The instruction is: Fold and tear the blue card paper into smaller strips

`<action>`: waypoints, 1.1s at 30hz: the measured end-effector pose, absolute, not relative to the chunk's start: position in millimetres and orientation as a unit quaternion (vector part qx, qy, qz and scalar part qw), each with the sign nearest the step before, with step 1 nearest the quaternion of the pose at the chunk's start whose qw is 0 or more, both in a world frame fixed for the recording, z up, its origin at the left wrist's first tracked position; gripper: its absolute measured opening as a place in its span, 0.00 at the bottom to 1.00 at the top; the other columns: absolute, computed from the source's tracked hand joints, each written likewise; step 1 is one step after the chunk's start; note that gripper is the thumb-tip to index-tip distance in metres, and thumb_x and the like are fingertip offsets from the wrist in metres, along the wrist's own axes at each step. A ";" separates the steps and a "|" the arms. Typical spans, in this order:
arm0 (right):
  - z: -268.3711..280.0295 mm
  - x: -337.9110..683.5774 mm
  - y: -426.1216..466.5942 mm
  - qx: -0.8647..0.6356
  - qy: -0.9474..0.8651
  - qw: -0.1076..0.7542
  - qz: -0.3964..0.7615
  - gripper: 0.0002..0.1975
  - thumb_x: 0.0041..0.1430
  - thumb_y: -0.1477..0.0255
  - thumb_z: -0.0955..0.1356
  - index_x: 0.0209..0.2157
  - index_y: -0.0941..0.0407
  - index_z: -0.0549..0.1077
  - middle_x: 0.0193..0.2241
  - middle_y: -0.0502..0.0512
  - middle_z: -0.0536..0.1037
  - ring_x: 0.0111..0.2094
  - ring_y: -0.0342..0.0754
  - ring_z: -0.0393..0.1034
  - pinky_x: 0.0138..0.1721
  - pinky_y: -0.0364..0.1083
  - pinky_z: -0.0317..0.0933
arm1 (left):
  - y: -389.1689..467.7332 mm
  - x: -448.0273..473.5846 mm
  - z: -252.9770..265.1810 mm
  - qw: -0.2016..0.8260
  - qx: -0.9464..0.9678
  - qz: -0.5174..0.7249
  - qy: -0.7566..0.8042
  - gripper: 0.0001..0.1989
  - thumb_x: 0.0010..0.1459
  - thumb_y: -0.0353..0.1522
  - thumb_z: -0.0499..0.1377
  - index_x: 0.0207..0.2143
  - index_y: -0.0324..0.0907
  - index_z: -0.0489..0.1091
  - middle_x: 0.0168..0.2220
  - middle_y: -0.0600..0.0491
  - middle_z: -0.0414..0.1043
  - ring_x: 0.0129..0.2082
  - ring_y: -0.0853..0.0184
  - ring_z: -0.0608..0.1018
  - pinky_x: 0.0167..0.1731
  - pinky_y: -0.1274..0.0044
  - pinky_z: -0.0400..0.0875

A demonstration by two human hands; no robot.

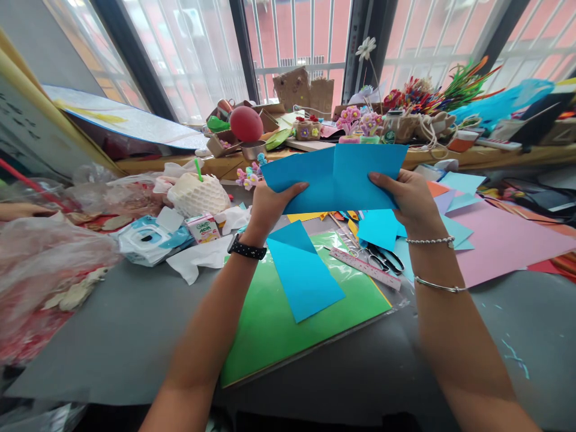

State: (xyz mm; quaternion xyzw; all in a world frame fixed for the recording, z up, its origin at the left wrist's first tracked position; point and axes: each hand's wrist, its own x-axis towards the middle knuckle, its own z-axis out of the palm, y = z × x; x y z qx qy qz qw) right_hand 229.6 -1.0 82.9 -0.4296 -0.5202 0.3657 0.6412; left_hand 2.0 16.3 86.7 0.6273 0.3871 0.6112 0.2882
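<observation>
A wide blue sheet of paper point(335, 180) with a crease down its middle is held up above the table between both hands. My left hand point(270, 207) pinches its left end, thumb in front and fingers hidden behind. At the right end, my right hand point(411, 195) grips it the same way. Below lies another blue paper strip point(306, 273), on top of a green pack of paper point(261, 342) in clear plastic. Beside that pack are a pink ruler point(364, 268) and black-handled scissors point(386, 258), with more blue paper pieces point(380, 228) behind them.
Pink paper point(513, 240) and other coloured sheets spread at the right. On the left are a wet-wipe pack point(153, 240), a small carton point(203, 229), tissues point(202, 258) and plastic bags point(54, 258). A cluttered ledge with a red balloon point(246, 124) runs below the windows.
</observation>
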 end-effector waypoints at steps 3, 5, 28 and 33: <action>82.3 228.5 -0.6 -0.433 -0.509 0.645 0.372 0.07 0.39 0.68 0.71 0.24 0.53 0.73 0.29 0.51 0.77 0.27 0.47 0.71 0.31 0.48 0.67 | 14.9 0.9 88.4 0.275 0.621 0.619 0.394 0.20 0.35 0.36 0.65 0.33 0.38 0.70 0.33 0.49 0.74 0.33 0.63 0.76 0.33 0.73 0.72; 82.3 228.0 -0.8 -0.434 -0.506 0.644 0.375 0.07 0.38 0.68 0.72 0.24 0.53 0.74 0.29 0.50 0.77 0.27 0.46 0.70 0.31 0.47 0.67 | 14.9 -0.5 89.0 0.271 0.623 0.617 0.397 0.20 0.35 0.37 0.65 0.33 0.37 0.70 0.33 0.49 0.74 0.33 0.63 0.76 0.33 0.73 0.72; 82.9 232.2 -0.9 -0.468 -0.550 0.607 0.333 0.11 0.38 0.65 0.71 0.28 0.52 0.73 0.29 0.51 0.76 0.28 0.47 0.70 0.28 0.48 0.67 | 23.8 -0.9 80.7 0.448 0.606 0.567 0.332 0.21 0.37 0.34 0.64 0.37 0.38 0.69 0.39 0.48 0.72 0.39 0.61 0.74 0.39 0.70 0.71; 79.6 233.8 2.2 -0.469 -0.548 0.618 0.312 0.09 0.39 0.66 0.71 0.26 0.52 0.73 0.29 0.50 0.76 0.29 0.47 0.70 0.29 0.48 0.67 | 26.1 -2.0 78.5 0.331 0.633 0.589 0.379 0.17 0.38 0.35 0.64 0.33 0.38 0.70 0.32 0.51 0.74 0.36 0.63 0.75 0.36 0.75 0.72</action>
